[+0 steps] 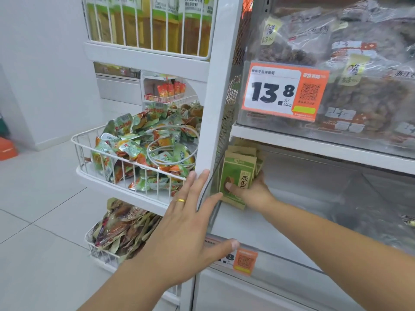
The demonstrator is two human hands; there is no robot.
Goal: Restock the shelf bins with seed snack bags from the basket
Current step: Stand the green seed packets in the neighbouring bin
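Several green and tan seed snack bags (235, 173) stand upright at the left end of a clear shelf bin (303, 232). My right hand (251, 191) reaches into the bin and grips the front bags, thumb across the front face, fingers behind. My left hand (186, 223) lies flat with straight fingers against the bin's clear front panel and the white shelf post (215, 108), thumb near the lower price tag (242, 261). The basket is not in view.
A bin above holds clear bags of dark snacks (359, 75) behind an orange 13.8 price tag (283, 90). On the left, end-cap wire baskets hold green and orange packets (143, 151), brown packets (121, 232) and drink cartons (148, 21). White tiled floor lies at the left.
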